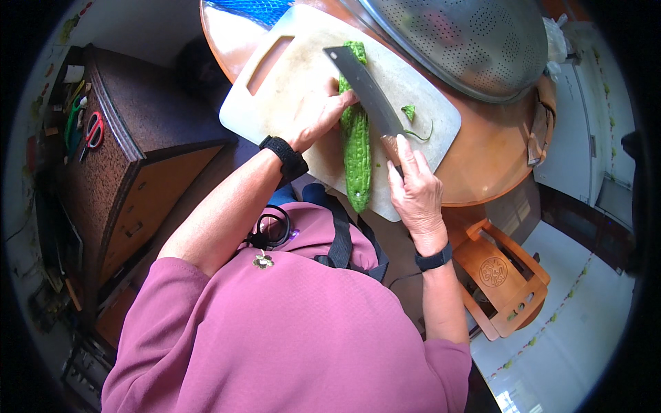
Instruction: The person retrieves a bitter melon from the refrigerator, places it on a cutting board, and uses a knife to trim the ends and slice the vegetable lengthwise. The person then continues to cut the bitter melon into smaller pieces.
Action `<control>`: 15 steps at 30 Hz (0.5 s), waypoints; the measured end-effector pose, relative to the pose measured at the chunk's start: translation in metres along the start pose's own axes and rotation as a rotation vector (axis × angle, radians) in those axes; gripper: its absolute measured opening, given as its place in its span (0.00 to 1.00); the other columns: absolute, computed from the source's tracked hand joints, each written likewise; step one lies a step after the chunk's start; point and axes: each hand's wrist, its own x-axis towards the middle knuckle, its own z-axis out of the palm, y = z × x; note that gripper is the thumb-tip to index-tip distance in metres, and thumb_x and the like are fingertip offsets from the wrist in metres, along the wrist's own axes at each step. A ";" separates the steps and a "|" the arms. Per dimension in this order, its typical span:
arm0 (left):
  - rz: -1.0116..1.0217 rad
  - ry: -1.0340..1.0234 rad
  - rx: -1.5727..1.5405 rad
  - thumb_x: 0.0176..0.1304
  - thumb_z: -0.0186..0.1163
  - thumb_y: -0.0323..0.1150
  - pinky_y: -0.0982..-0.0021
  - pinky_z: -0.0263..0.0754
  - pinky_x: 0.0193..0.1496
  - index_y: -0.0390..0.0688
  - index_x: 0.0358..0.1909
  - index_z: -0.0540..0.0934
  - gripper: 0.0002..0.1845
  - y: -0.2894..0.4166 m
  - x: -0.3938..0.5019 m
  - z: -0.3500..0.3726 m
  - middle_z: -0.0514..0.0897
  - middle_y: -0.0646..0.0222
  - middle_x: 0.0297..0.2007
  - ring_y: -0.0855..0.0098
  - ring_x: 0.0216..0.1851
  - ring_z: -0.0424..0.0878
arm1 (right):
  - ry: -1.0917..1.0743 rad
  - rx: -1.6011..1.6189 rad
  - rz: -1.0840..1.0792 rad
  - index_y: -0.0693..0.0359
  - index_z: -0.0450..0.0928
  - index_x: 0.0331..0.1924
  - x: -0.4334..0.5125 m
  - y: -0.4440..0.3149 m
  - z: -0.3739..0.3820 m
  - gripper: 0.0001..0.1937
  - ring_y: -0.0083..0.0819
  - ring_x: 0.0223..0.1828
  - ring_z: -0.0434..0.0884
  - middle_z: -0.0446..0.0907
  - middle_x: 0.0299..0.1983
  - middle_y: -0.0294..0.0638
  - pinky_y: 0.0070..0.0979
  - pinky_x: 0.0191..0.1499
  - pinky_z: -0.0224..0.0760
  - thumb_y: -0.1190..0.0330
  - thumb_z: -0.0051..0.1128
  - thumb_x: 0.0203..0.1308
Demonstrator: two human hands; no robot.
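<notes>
A long green bitter melon (357, 155) lies lengthwise on a pale plastic cutting board (289, 67), its near end close to the board's edge. My left hand (325, 111) grips the melon around its upper part, thumb and fingers on either side. In my right hand (415, 191) is the handle of a cleaver (366, 90), whose dark blade slants across the upper melon. Whether the edge has entered the flesh cannot be told. Right of the blade, a small green cut piece (409, 112) and a thin curled stem (423, 135) lie on the board.
A large perforated metal colander (465, 46) stands at the back right of the round wooden table (490, 165). Blue netting (253, 10) lies at the back left. A wooden chair (496, 273) is at the right, and red-handled scissors (94, 131) lie on a cabinet (155, 113) at the left.
</notes>
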 end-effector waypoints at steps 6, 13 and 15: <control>0.120 -0.006 -0.117 0.65 0.55 0.33 0.70 0.76 0.30 0.34 0.52 0.78 0.18 -0.003 -0.013 0.005 0.83 0.65 0.34 0.74 0.30 0.79 | 0.025 -0.136 -0.096 0.58 0.69 0.67 -0.016 0.003 0.006 0.31 0.42 0.32 0.81 0.73 0.35 0.44 0.37 0.35 0.78 0.73 0.60 0.56; 0.058 -0.052 -0.149 0.63 0.52 0.28 0.71 0.76 0.30 0.35 0.49 0.80 0.15 -0.014 -0.015 0.007 0.83 0.65 0.33 0.74 0.29 0.78 | 0.074 -0.191 -0.179 0.59 0.69 0.67 -0.017 0.013 0.019 0.32 0.39 0.30 0.79 0.70 0.33 0.42 0.35 0.33 0.76 0.74 0.61 0.54; 0.073 -0.056 -0.173 0.63 0.52 0.27 0.71 0.75 0.29 0.35 0.48 0.80 0.15 -0.015 -0.015 0.008 0.82 0.65 0.32 0.74 0.28 0.78 | 0.086 -0.193 -0.182 0.59 0.69 0.67 -0.016 0.015 0.021 0.32 0.39 0.30 0.79 0.70 0.33 0.41 0.35 0.33 0.76 0.74 0.62 0.54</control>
